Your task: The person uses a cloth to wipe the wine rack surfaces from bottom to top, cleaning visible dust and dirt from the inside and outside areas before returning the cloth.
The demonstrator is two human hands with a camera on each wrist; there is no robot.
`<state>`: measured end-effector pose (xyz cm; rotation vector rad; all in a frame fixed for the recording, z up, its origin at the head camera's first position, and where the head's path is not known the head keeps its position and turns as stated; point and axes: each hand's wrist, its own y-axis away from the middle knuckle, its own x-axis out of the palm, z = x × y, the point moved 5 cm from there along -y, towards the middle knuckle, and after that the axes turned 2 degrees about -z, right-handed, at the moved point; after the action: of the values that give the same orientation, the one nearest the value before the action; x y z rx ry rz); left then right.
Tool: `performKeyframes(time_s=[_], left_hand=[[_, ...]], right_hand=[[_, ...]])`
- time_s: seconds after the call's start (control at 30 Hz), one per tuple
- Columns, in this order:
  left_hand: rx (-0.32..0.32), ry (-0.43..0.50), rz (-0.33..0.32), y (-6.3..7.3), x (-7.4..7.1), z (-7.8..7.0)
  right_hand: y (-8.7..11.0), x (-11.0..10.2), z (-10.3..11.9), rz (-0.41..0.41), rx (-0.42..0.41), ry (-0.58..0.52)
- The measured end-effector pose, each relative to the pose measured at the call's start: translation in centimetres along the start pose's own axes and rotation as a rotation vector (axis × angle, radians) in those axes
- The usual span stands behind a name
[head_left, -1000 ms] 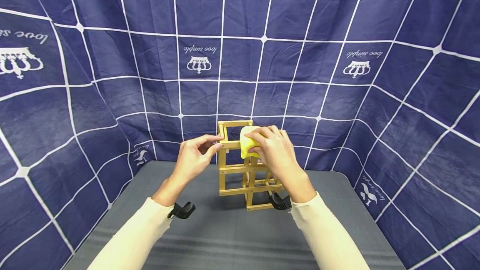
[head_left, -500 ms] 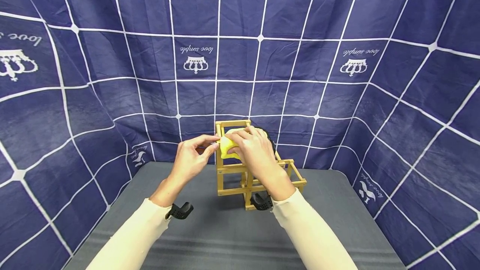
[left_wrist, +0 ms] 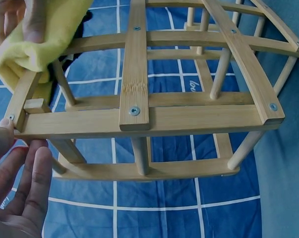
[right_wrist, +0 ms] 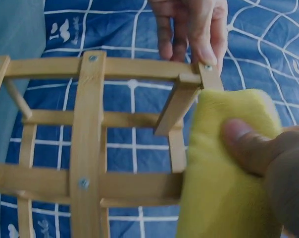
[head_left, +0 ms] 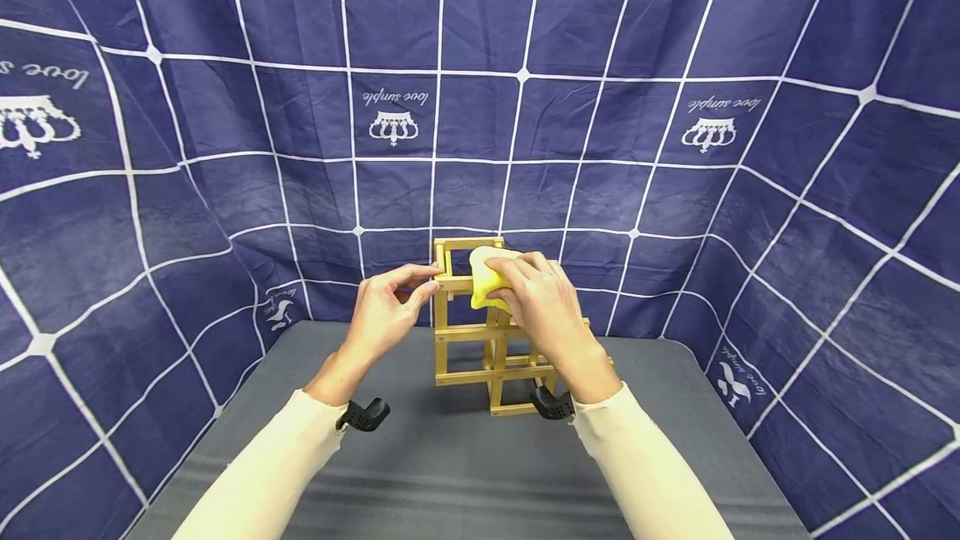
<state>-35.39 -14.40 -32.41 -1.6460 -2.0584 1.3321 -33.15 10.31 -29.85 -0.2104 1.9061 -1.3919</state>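
Observation:
A light wooden rack of slats and round dowels, joined by screws, stands on the grey surface. My left hand pinches its upper left front corner between thumb and fingers; the left wrist view shows the thumb on top of the slat. My right hand grips a folded yellow cloth wrapped over the rack's top front bar. In the right wrist view the thumb presses the cloth flat against the wood, hiding part of that bar.
Blue curtain with white grid lines hangs behind and at both sides. The grey tabletop stretches in front of the rack. A black strap piece sits on the left wrist, another on the right.
My right hand slid the cloth left along the top bar to the left hand, then back right. My left hand keeps its hold on the corner.

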Motion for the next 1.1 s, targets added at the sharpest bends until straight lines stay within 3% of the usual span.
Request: performKeyframes(time_s=[0.2,0.33,0.5,0.6,0.7,0.9,1.1], left_hand=[[-0.03,0.002,-0.018,-0.1,0.1,0.3],[-0.037,0.006,-0.029,-0.1,0.1,0.4],[-0.042,0.018,-0.036,-0.3,0.1,0.4],[-0.053,0.032,-0.035,-0.3,0.2,0.4],[-0.054,0.037,-0.035,-0.1,0.2,0.5],[-0.048,0.036,-0.035,-0.1,0.2,0.4],[-0.055,0.02,-0.037,-0.2,0.1,0.4]], right_hand=[[2.7,-0.9,-1.4,-0.184,-0.038,-0.131],[5.4,-1.1,-2.0,-0.255,-0.101,-0.235],[8.6,-1.0,-2.0,-0.248,-0.255,-0.265],[10.2,-0.8,-2.2,-0.232,-0.281,-0.274],[11.6,-0.9,-3.0,-0.242,-0.224,-0.34],[13.6,-2.7,-6.1,-0.252,0.008,-0.468],[15.7,-5.1,-9.6,-0.232,0.11,-0.402]])
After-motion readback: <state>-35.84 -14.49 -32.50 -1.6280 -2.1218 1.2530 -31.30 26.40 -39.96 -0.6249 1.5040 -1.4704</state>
